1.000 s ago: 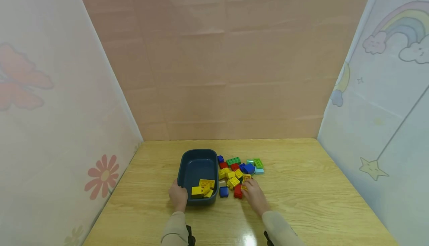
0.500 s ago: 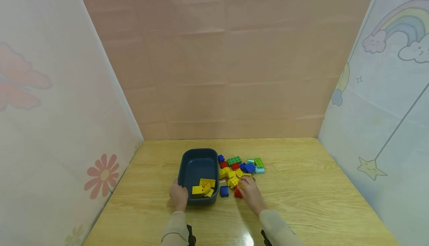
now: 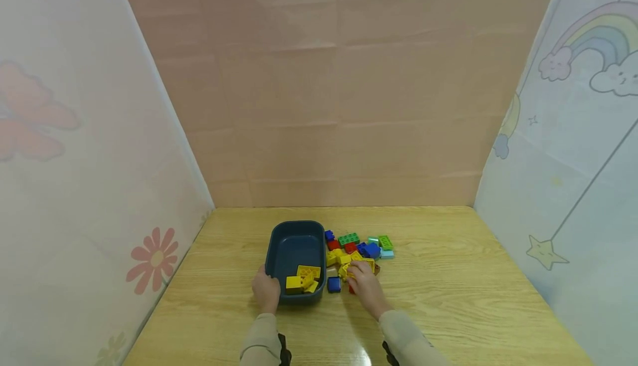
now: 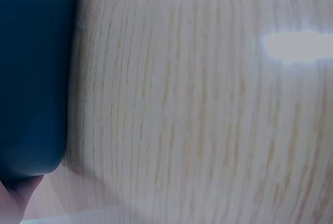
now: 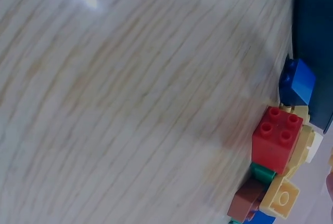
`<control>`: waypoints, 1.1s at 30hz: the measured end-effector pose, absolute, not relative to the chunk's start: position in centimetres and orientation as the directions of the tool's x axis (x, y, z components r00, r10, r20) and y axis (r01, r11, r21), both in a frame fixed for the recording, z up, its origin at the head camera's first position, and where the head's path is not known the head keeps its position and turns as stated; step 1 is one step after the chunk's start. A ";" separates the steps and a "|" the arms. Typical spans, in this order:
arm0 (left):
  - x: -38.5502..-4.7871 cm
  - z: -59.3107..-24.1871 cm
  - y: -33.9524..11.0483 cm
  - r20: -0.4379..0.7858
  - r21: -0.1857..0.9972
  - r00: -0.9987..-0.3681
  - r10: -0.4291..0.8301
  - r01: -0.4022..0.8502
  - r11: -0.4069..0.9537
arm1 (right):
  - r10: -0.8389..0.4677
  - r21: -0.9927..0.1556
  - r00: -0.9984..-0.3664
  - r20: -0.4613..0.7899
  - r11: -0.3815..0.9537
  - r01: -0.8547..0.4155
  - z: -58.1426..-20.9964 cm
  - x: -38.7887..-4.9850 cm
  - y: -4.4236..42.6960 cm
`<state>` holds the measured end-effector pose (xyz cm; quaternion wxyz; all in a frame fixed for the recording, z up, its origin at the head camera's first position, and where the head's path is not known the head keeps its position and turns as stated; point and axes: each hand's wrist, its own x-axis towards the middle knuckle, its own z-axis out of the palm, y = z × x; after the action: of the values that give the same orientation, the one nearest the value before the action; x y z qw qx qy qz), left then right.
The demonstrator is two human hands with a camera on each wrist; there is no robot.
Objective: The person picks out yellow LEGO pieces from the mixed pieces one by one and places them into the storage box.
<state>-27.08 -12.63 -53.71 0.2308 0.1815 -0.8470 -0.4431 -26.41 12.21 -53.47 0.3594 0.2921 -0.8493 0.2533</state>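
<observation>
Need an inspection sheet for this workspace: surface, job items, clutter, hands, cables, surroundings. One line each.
Surface: light wood-grain table, bright glare spot near the front.
Job's things: dark blue rounded rectangular bin, with yellow plastic bricks at its near end; more yellow plastic bricks on the table right of it.
Clutter: red plastic bricks, blue plastic bricks, green plastic bricks and a brown plastic brick around the yellow ones.
Left hand: grips the bin's near left corner.
Right hand: over the pile, appears to pinch a yellow brick, mostly hidden.
Cables: nothing seen.
Surroundings: creased tan backdrop; pale printed side panels.
</observation>
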 end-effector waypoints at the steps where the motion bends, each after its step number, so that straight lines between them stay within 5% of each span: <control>1: -27.1 -53.7 -12.6 0.228 0.833 -0.827 -0.513 -0.107 0.542 | -0.314 -0.220 -0.570 0.759 0.701 -0.679 -53.5 -26.4 12.1; 24: -27.1 -53.6 -12.6 0.207 0.831 -0.837 -0.507 -0.123 0.543 | -0.342 -0.271 -0.586 0.735 0.644 -0.715 -51.6 -26.3 8.2; 33: -27.1 -53.7 -12.6 0.238 0.826 -0.825 -0.512 -0.105 0.553 | -0.361 -0.239 -0.544 0.758 0.621 -0.746 -51.8 -26.3 7.1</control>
<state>-27.08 -12.61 -53.73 0.2333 0.1814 -0.8498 -0.4364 -26.34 7.09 -51.81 0.3430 0.3325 -0.8325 0.2806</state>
